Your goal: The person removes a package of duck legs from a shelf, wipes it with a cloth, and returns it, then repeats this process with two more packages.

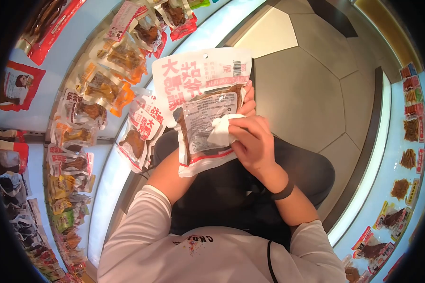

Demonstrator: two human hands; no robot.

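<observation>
My left hand [249, 100] reaches behind a large white-and-clear food package [193, 111] with red lettering. Its fingertips curl round the package's right edge, and the palm is hidden. Dark brown food shows through the clear part, around a printed label. In my right hand [255, 141], a white cloth or tissue [220, 132] is pinched and pressed against the front of the package. A dark band circles the right wrist. Just left of the package lie similar white packs [140, 134] with red print, close to my left forearm.
Shelves of packaged snacks [101, 87] curve along the left, with more packs [19, 85] farther out. A lit shelf edge [104, 188] borders them. On the right runs another display with snack packs [387, 214]. Grey tiled floor [311, 89] lies between.
</observation>
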